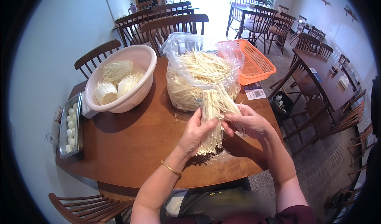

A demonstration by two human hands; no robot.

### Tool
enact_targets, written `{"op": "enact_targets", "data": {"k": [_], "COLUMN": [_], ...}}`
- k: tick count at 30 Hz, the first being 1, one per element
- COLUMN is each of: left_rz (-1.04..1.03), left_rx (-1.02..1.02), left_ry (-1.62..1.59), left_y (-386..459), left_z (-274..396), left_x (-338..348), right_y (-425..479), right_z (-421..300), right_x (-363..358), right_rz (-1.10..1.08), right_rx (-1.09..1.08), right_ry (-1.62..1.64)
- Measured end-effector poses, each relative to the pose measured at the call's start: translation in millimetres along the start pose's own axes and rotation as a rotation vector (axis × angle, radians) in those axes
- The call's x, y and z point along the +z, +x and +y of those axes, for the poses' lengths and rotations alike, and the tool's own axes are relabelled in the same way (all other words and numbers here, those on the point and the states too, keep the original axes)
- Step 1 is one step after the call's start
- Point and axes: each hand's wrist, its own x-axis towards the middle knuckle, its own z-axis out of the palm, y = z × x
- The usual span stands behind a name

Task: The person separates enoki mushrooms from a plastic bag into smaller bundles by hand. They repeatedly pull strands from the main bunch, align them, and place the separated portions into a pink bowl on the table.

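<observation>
My left hand (193,134) grips a bundle of enoki mushrooms (212,119) near the table's front edge, caps pointing towards me. At the bundle's right side, my right hand (248,122) holds a smaller strand cluster (229,102) that splays away from it. Just beyond both hands stands a clear plastic bag (178,72), open at the top and filled with loose enoki strands (205,66). To the left, a pale pink basin (150,72) contains several whole enoki clumps (117,70). Loose bits of mushroom lie on the wood below the bundle.
An orange perforated plastic basket (259,60) rests at the table's back right, above a printed card (255,93). A metal tray (80,119) with several peeled eggs (71,125) lies at the left edge. Wooden chairs (98,57) surround the wooden table (134,146); a black bin (281,105) stands right.
</observation>
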Motion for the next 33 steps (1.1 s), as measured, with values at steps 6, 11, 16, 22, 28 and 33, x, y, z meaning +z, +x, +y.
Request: {"op": "enact_targets", "data": {"k": [6,11,16,22,28,33], "left_rz": [0.164,0.133,0.165,0.108,0.158,0.128], "left_rx": [0.108,0.04,0.019,0.029,0.047,0.04], "left_ry": [0.158,0.143,-0.103,-0.198,-0.161,-0.092], "left_y": [1,1,3,1,0,0], "left_z": [-4,-7,-6,-3,0,-1], "left_x": [7,0,-1,-1,5,2], "right_y": [-1,-9,-11,4,7,2], "right_z": [-6,-10,-19,-6,5,0], "right_x": [-1,-23,-30,1,10,-5], "right_rz": [0.014,-0.037,0.0,0.342,0.227,0.094], "right_rx": [0.021,-0.217,-0.352,-0.151,-0.129,-0.057], "right_ry": [-0.254,0.051,0.282,-0.271,-0.342,-0.157]}}
